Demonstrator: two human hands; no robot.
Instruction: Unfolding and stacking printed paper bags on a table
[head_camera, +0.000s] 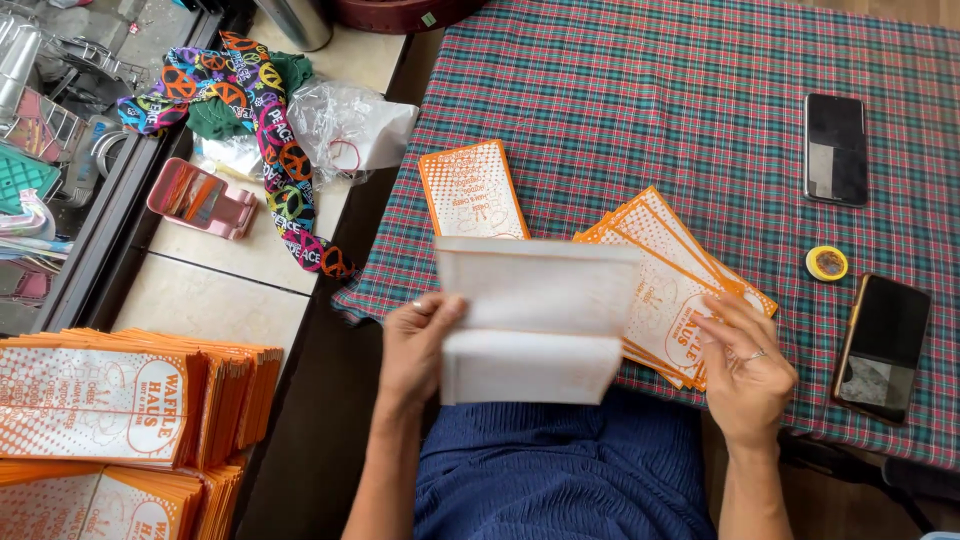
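Note:
My left hand (417, 345) grips the left edge of a white paper sheet (535, 320) that is folded over, its lower flap bent up toward me. My right hand (742, 362) rests with spread fingers on a fanned stack of orange-and-white printed paper bags (668, 270) at the near edge of the plaid tablecloth (640, 100). One more orange printed bag (470, 190) lies flat just beyond the folded sheet.
Two dark phones (835, 148) (880, 347) and a small yellow tape roll (827, 263) lie at the right. Big stacks of orange bags (120, 400) sit at lower left. A patterned cloth strap (270, 140), crumpled plastic bag (345, 125) and pink case (200, 198) lie on the tiled counter.

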